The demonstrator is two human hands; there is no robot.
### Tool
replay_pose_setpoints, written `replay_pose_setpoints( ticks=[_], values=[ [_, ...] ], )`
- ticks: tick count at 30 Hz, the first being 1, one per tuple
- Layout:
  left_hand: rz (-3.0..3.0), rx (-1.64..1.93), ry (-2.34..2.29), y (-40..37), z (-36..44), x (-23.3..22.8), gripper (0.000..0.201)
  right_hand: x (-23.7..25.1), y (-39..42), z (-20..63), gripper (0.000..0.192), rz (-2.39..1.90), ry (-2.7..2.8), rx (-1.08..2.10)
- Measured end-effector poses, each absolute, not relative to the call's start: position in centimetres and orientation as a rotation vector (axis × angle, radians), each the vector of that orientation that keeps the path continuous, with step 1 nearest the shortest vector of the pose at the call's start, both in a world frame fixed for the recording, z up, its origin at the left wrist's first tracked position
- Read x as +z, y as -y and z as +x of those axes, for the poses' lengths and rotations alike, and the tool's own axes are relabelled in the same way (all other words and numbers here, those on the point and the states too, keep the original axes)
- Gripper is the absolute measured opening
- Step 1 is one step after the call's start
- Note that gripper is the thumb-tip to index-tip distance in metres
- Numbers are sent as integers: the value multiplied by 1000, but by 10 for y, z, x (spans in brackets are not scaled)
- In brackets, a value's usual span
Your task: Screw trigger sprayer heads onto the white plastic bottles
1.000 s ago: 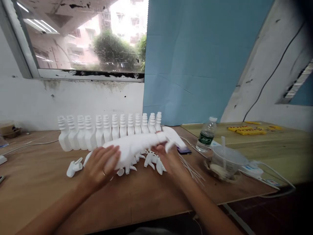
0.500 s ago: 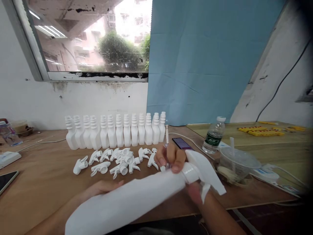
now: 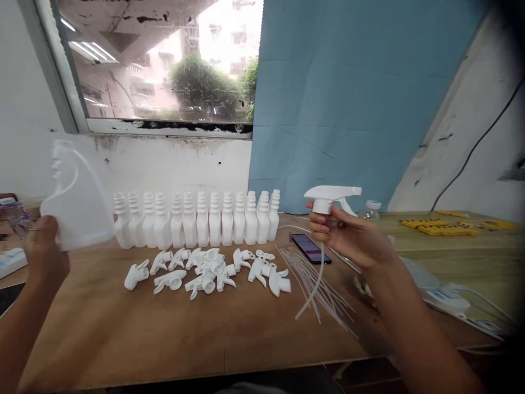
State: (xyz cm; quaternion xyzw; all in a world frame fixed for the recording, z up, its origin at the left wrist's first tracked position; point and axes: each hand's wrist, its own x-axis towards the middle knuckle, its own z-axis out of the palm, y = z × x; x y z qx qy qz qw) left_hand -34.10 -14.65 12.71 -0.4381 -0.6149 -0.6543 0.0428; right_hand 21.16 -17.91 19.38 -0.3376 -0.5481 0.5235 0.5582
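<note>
At the left, my left hand (image 3: 48, 249) grips a white plastic bottle (image 3: 82, 208) near its base and holds it up, its neck uncapped. On the right, my right hand (image 3: 348, 235) is closed around the collar of a white trigger sprayer (image 3: 332, 192), raised above the table. A curved dip tube (image 3: 315, 290) hangs down from this sprayer. Between my hands lies a loose pile of several trigger sprayers (image 3: 209, 262). Thin white tubes (image 3: 328, 301) are scattered below my right hand.
A row of white bottles (image 3: 215, 224) stands along the back. Small white rings (image 3: 262, 255) lie near the pile. A phone (image 3: 311, 249) rests behind the tubes. Clear drink bottles stand at both sides, and yellow pieces (image 3: 438, 227) lie on the far right surface.
The bottle and trigger sprayer, together in front of me before, are now apart. The bottle has gone left and up in my left hand; the sprayer has gone up in my right.
</note>
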Motion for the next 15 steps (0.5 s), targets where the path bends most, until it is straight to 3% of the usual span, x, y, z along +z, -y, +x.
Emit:
replay_pose_setpoints(
  ticks=[6,15],
  values=[
    [-955,-1706,2101,89,-398,99,64,185,172,226,25,-930,1173,1094],
    [-1288,-1553,2273,65,-387,44,49,189,151,246,33,-1073,1139,1229]
  ],
)
